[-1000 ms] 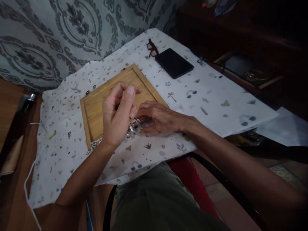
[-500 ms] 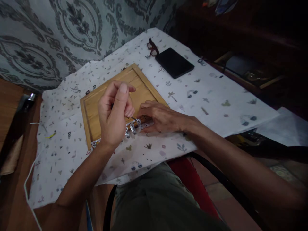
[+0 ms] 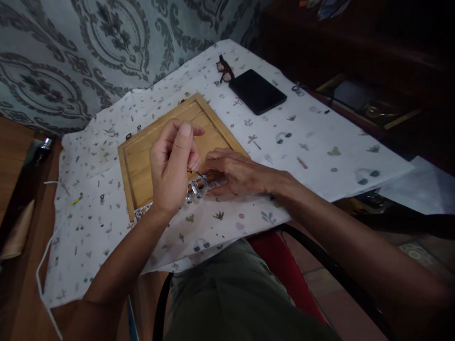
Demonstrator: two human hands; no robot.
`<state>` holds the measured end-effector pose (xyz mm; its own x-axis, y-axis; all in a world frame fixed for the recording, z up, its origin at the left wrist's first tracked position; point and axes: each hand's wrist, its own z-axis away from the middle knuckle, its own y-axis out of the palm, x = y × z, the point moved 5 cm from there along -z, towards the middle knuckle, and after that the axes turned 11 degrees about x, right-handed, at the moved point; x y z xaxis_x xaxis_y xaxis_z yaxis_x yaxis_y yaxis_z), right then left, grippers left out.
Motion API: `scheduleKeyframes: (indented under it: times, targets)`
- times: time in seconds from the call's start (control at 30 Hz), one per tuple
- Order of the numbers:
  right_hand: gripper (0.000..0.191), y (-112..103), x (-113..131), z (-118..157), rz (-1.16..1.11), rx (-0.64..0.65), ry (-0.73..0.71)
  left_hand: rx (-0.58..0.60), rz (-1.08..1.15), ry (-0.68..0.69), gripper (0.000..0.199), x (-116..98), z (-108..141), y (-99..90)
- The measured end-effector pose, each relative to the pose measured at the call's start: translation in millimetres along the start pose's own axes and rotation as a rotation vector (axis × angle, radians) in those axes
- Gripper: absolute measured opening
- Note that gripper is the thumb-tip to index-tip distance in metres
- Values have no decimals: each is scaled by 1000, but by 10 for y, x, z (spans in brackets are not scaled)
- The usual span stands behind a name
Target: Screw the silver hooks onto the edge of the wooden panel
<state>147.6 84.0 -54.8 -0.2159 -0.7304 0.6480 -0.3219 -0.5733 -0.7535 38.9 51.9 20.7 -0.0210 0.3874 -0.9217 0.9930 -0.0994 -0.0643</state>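
A framed wooden panel (image 3: 209, 124) lies on the patterned cloth, with a row of small silver metal clips (image 3: 195, 190) along its near edge. My left hand (image 3: 174, 166) is closed over the near part of the panel, around a thin tool whose dark shaft slants down to the clips; its handle is hidden in the fist. My right hand (image 3: 234, 173) rests at the panel's near right edge, fingers bent over the wood and thumb against the rightmost clip. The exact contact under its fingers is shaded.
Dark-framed glasses (image 3: 225, 69) and a black tablet-like device (image 3: 258, 91) lie on the cloth (image 3: 309, 156) beyond the panel. A white cable (image 3: 40, 279) hangs at the left edge. An open drawer-like tray (image 3: 369, 102) is at the right. Patterned fabric (image 3: 117, 42) rises behind.
My left hand has moved slightly to the right and its fist has turned a little, the tool still in it. My right hand, the panel and the clips look unchanged.
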Motion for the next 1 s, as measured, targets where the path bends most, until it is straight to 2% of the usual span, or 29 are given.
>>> scheduleKeyframes:
  times: [0.37, 0.6, 0.83, 1.0]
  targets:
    - [29, 7, -4, -12, -4, 18, 19, -39, 61, -9, 50, 28, -28, 57]
    - [25, 5, -6, -6, 1, 11, -13, 44, 84, -5, 51, 38, -126, 97]
    - [23, 15, -25, -2, -26, -12, -43, 92, 94, -70, 27, 80, -164, 93]
    - [22, 17, -28, 3, -37, -2, -28, 161, 109, -102, 28, 87, -202, 87]
